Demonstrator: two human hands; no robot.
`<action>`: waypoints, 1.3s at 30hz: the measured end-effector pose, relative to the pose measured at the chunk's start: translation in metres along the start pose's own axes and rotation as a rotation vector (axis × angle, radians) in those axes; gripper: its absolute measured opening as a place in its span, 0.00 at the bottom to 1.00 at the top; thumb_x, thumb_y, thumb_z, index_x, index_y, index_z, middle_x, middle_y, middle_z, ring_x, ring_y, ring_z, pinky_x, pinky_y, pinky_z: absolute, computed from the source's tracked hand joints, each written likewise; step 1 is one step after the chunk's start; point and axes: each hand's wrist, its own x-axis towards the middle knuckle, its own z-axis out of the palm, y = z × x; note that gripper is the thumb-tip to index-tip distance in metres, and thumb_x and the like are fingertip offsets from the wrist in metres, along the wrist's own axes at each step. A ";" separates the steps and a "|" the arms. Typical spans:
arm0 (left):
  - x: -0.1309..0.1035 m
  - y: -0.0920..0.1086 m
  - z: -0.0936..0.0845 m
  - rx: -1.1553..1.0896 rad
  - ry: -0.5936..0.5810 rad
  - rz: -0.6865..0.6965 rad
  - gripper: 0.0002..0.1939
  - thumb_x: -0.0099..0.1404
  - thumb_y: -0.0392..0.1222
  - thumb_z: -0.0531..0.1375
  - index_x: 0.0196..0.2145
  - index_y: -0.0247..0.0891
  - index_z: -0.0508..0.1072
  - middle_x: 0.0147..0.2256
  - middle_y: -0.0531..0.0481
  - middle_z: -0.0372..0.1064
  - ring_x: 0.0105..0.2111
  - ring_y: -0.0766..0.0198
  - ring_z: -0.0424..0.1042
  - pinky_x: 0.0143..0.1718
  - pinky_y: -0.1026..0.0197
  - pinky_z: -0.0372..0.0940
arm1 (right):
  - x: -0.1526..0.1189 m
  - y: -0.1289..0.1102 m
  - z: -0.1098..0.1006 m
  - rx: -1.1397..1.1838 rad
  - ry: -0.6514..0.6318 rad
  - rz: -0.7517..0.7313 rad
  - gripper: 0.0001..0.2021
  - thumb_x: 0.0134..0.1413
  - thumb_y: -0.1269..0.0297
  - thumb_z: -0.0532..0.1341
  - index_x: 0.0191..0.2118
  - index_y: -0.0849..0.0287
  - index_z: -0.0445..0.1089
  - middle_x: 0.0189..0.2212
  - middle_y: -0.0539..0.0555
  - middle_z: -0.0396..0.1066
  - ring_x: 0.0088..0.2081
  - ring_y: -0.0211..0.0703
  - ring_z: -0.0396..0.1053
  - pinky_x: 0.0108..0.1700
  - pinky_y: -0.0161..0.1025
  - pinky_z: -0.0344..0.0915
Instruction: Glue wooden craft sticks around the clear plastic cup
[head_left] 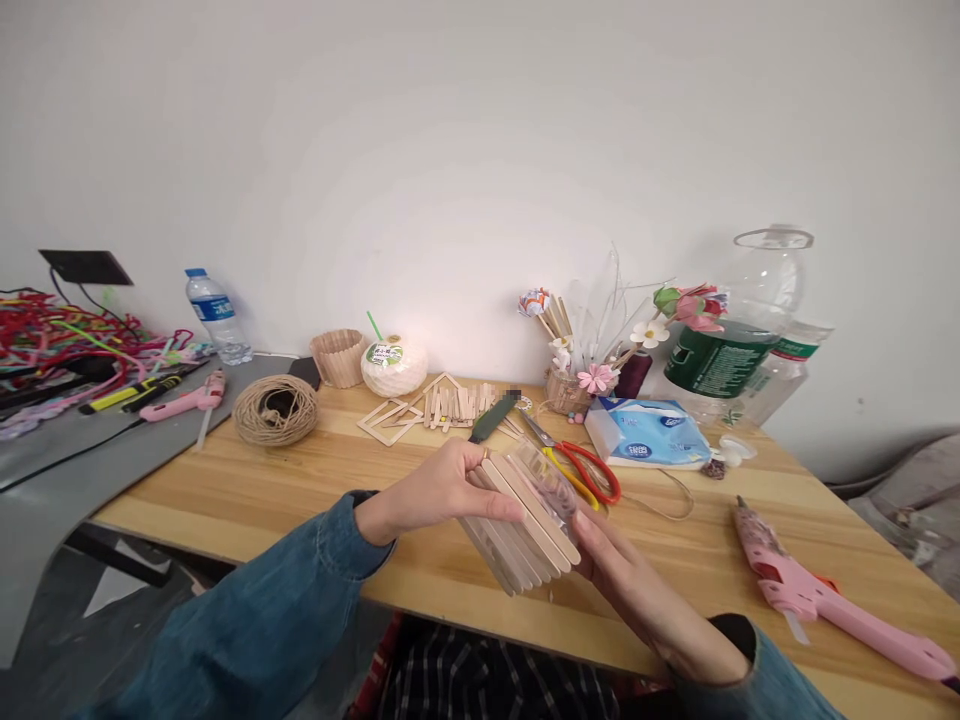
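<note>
Two hands on one stick-clad container

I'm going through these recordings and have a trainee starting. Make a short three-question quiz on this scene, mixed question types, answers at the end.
1. Multiple choice: what is the left hand gripping?
A) a water bottle
B) a row of wooden sticks
C) a tissue pack
2. True or false: the right hand is holding the scissors.
3. Count: how many pink glue guns are in view?

Key
1. B.
2. False: the scissors lie on the table.
3. Two: one on the right side of the table, and another to the left of the twine in the picture.
</note>
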 end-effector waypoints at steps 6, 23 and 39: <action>-0.002 0.002 0.003 0.037 -0.009 0.024 0.15 0.50 0.44 0.67 0.33 0.31 0.76 0.34 0.47 0.73 0.33 0.63 0.71 0.36 0.64 0.66 | -0.001 -0.006 -0.004 -0.256 0.077 -0.156 0.34 0.49 0.37 0.55 0.58 0.52 0.60 0.61 0.57 0.55 0.63 0.53 0.47 0.63 0.56 0.43; -0.005 0.012 0.008 0.190 -0.015 0.165 0.10 0.52 0.43 0.66 0.27 0.33 0.76 0.29 0.49 0.71 0.30 0.64 0.69 0.34 0.64 0.65 | -0.003 -0.012 -0.001 -0.327 0.053 -0.257 0.34 0.49 0.38 0.55 0.58 0.51 0.60 0.58 0.55 0.60 0.62 0.53 0.50 0.62 0.54 0.48; -0.001 0.009 0.005 0.115 -0.033 0.117 0.12 0.50 0.44 0.67 0.31 0.34 0.76 0.34 0.48 0.72 0.34 0.62 0.70 0.37 0.62 0.66 | -0.001 -0.004 0.003 -0.203 0.065 -0.242 0.34 0.50 0.38 0.55 0.59 0.52 0.59 0.58 0.58 0.59 0.62 0.53 0.52 0.63 0.53 0.47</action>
